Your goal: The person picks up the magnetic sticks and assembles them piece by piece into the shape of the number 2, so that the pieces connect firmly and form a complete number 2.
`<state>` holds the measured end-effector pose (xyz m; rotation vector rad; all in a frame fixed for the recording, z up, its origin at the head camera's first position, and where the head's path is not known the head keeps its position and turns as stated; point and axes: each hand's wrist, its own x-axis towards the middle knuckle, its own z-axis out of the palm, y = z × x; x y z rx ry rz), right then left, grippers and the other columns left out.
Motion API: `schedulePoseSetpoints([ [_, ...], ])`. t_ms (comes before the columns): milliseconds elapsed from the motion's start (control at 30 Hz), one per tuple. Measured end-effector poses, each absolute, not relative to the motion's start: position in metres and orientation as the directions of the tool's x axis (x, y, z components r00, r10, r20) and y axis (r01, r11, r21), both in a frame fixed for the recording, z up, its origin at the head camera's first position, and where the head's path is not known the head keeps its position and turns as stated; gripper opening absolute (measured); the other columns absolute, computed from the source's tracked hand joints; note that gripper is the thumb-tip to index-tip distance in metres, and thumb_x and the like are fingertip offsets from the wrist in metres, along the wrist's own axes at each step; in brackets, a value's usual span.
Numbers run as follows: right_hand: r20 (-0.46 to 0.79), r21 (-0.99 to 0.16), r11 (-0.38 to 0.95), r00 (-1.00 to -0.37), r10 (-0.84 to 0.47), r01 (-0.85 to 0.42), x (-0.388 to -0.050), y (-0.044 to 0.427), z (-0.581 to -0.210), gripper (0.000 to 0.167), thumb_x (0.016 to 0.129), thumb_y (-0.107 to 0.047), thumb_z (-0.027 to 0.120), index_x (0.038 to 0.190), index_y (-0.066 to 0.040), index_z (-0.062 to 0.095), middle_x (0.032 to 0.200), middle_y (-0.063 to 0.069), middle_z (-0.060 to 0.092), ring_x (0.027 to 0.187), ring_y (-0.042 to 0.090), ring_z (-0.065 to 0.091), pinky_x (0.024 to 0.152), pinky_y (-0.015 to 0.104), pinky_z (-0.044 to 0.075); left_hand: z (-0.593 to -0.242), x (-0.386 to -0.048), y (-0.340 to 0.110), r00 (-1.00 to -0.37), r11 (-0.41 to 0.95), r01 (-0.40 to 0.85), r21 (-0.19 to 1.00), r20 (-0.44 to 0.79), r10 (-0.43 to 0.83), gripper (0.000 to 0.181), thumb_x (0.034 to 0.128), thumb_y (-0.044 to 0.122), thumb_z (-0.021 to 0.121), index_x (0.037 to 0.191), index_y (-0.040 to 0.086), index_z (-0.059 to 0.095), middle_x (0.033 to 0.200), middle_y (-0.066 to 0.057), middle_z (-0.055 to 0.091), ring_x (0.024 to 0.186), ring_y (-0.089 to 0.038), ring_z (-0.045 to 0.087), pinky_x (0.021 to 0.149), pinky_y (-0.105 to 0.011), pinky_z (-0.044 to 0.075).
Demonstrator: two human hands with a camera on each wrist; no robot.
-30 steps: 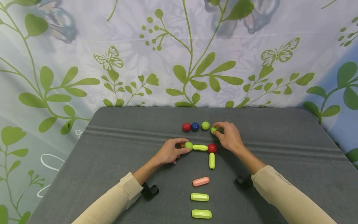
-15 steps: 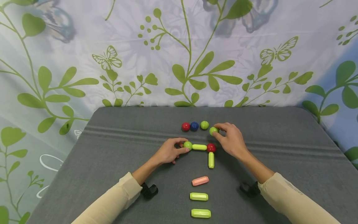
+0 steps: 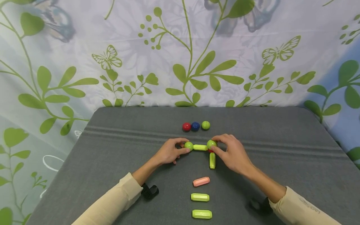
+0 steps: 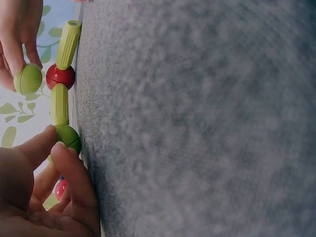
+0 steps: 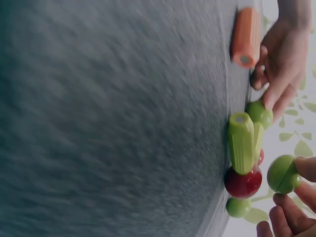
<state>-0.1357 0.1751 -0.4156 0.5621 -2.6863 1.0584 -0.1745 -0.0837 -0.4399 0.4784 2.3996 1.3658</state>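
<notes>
My left hand (image 3: 169, 152) pinches a green ball (image 3: 188, 145) resting on the grey table. A ribbed yellow-green rod (image 3: 200, 147) joins this ball to a red ball (image 5: 244, 181) on its right. From the red ball, a second yellow-green rod (image 3: 212, 161) extends toward me. My right hand (image 3: 233, 153) holds another green ball (image 3: 211, 144) between thumb and fingers, right over the red one. Both wrist views show a gap between that held ball (image 4: 28, 79) and the red ball. In the head view it hides most of the red ball.
Behind the hands, a loose red ball (image 3: 187, 126), a blue ball (image 3: 195, 126) and a green ball (image 3: 206, 125) stand in a row. Nearer me lie a coral rod (image 3: 201, 181) and two yellow-green rods, one (image 3: 200, 197) behind the other (image 3: 202, 214). A patterned curtain (image 3: 157, 75) hangs behind the table (image 3: 118, 140).
My right hand has picked up the green ball from the end of the back row and carried it toward me, over the red ball. My left hand stays on its ball.
</notes>
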Motion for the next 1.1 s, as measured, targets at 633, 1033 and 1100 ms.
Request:
schedulePoseSetpoints([
  [633, 0.353, -0.57, 0.62, -0.842, -0.408, -0.539, -0.092, 0.182, -0.43, 0.025, 0.082, -0.017, 0.083, 0.104, -0.02, 0.07, 0.1, -0.017, 0.063, 0.093, 0.01, 0.059, 0.079, 0.036, 0.05, -0.437, -0.173, -0.083, -0.891, 0.486, 0.1, 0.868, -0.139, 0.432, 0.035, 0.0957, 0.02, 0.068, 0.13, 0.013, 0.063, 0.102, -0.006, 0.058, 0.058, -0.015, 0.053, 0.044, -0.032, 0.05],
  [1033, 0.313, -0.551, 0.625, -0.831, -0.46, -0.553, -0.085, 0.184, -0.435, 0.022, 0.083, -0.021, 0.082, 0.102, -0.022, 0.07, 0.099, -0.019, 0.063, 0.092, 0.008, 0.059, 0.079, 0.035, 0.05, -0.436, -0.173, -0.083, -0.893, 0.483, 0.088, 0.871, -0.146, 0.426, 0.036, 0.0955, 0.02, 0.068, 0.13, 0.012, 0.063, 0.101, -0.006, 0.058, 0.056, -0.016, 0.051, 0.044, -0.033, 0.05],
  [1100, 0.301, -0.547, 0.627, -0.829, -0.472, -0.555, -0.085, 0.184, -0.435, 0.021, 0.084, -0.023, 0.081, 0.102, -0.023, 0.07, 0.098, -0.019, 0.063, 0.092, 0.008, 0.058, 0.078, 0.035, 0.05, -0.436, -0.173, -0.082, -0.893, 0.484, 0.091, 0.87, -0.144, 0.427, 0.036, 0.0955, 0.019, 0.068, 0.13, 0.012, 0.063, 0.101, -0.006, 0.058, 0.055, -0.015, 0.051, 0.044, -0.033, 0.05],
])
